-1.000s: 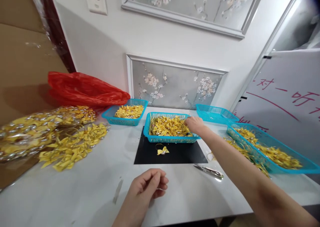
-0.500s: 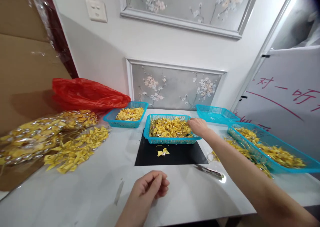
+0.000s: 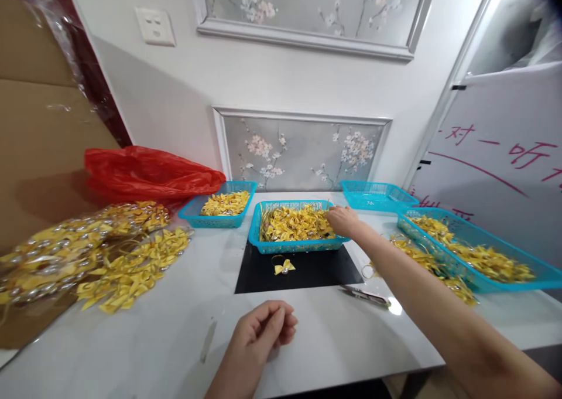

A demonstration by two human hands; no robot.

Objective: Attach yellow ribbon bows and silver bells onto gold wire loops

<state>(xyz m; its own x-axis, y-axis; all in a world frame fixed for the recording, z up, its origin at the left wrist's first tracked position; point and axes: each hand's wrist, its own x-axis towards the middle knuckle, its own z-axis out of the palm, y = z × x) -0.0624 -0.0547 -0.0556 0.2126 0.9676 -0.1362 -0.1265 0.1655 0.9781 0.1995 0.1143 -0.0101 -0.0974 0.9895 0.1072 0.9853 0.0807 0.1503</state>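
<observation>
My left hand (image 3: 267, 328) rests above the white table (image 3: 175, 340) near its front edge, fingers curled together; whatever is inside, if anything, is hidden. My right hand (image 3: 343, 220) reaches to the right end of the middle blue basket (image 3: 298, 246), which is heaped with yellow ribbon bows (image 3: 296, 222). Its fingers are bent together at the rim, and I cannot make out what they hold. One yellow bow with a pearly bead (image 3: 285, 267) lies on the black mat (image 3: 302, 273) in front of that basket. Snips (image 3: 366, 296) lie just right of the mat.
Piles of beaded yellow bows (image 3: 132, 270) cover the left side, with a red plastic bag (image 3: 153, 173) behind. Blue baskets stand at back left (image 3: 215, 220), back right (image 3: 377, 200) and right (image 3: 487, 270). Loose bows (image 3: 417, 258) lie beside the right one.
The view has shifted slightly. My right hand remains at the basket's right end, and my left hand keeps its curled pose.
</observation>
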